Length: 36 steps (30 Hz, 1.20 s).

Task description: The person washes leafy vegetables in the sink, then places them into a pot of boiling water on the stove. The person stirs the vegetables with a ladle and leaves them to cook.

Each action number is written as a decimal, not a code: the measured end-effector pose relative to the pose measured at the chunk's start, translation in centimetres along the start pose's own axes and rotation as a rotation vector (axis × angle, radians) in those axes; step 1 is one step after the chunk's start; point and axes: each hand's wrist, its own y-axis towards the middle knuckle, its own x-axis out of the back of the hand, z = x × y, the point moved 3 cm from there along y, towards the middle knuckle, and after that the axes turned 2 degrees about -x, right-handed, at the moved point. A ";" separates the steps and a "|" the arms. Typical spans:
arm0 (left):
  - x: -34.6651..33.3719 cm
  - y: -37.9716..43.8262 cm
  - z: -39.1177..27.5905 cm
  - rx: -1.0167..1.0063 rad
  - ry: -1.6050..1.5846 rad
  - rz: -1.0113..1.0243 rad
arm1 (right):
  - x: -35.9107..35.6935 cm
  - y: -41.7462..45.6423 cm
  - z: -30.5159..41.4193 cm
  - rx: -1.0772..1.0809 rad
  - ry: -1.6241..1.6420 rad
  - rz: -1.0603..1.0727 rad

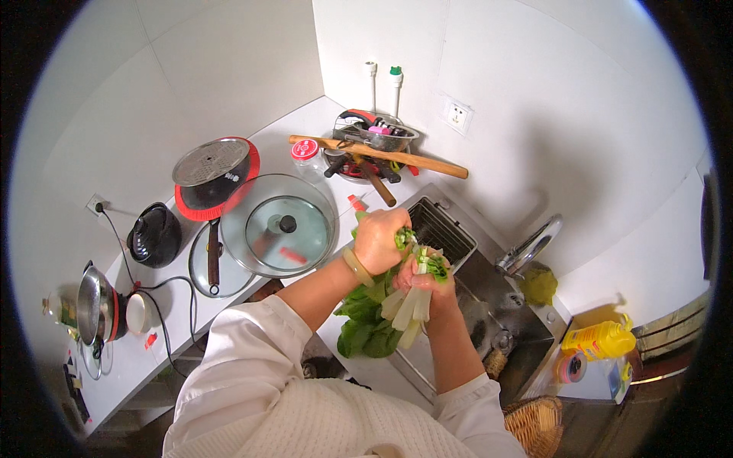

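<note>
My left hand [382, 240], with a pale bangle at the wrist, is closed around leafy greens, and green leaf tips stick out by its thumb side. Close beside it on the right, my right hand [426, 280] grips more of the greens, with white stalks hanging below the fingers. Below and between the forearms, a bunch of leafy greens [369, 326] with broad dark leaves lies at the counter's edge by the sink. Whether both hands hold one bunch or separate pieces cannot be told. Behind the hands, a wire rack basket [441, 229] sits in the steel sink [529, 352].
A chrome faucet [529, 246] arches over the sink's right side. A glass lid [289, 229] lies left of my hands. A wooden rolling pin [378, 154] rests across bowls of utensils at the back. A yellow pump bottle [598, 340] stands at the right.
</note>
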 end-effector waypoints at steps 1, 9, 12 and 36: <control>0.2 -0.2 0.4 0.076 -0.020 -0.034 | -0.8 0.1 0.0 0.030 0.009 0.031; 2.5 -2.2 4.0 0.393 -0.334 -0.064 | 0.8 0.8 1.5 0.011 -0.224 -0.206; 3.1 -3.2 6.0 0.528 -0.449 -0.039 | 3.7 1.4 1.1 0.059 -0.906 -0.331; 39.2 -28.9 5.8 0.863 -0.977 -0.830 | -28.3 7.0 -23.2 -0.308 -0.532 0.081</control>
